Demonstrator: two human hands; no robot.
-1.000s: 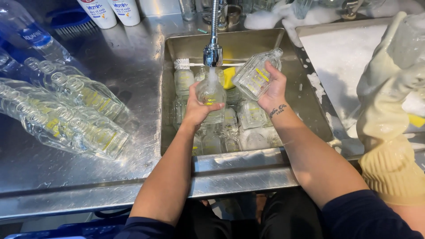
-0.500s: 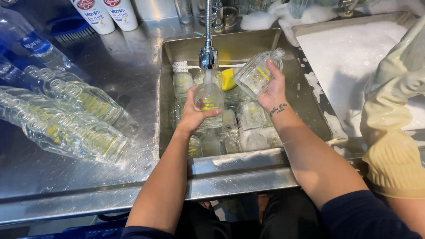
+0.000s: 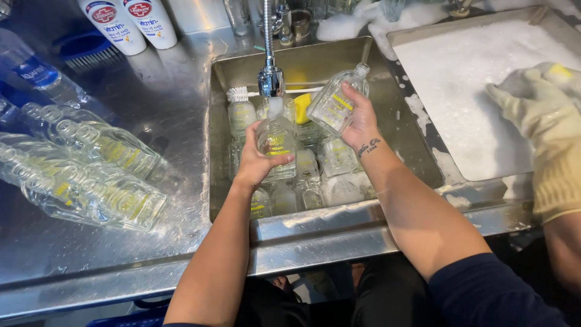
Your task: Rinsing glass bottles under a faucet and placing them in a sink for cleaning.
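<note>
Your stainless steel bench fills the left of the view, wet and shining, and on it lie rows of clear glass bottles with yellow labels, on their sides and touching one another; those look finished to me. Right of them sits the steel sink basin, and it is crowded: more of the same clear bottles in the basin lie packed together under your hands, so I'd judge a good share of the washing is left.

Far right, a second basin full of white foam is where another person's cream-gloved hand is working.

Now to you. Your left hand is wrapped around a small clear flat bottle, fingers curled tight, holding it upright with its mouth right under the chrome tap spout. Your right hand grips a second clear bottle with a yellow label, tilted, neck pointing far and right, held above the basin just beside the tap.

Behind the tap, a white bottle brush lies across the far part of the basin, and a yellow sponge shows between your two bottles. Two white plastic soap bottles stand at the far left of the bench.
</note>
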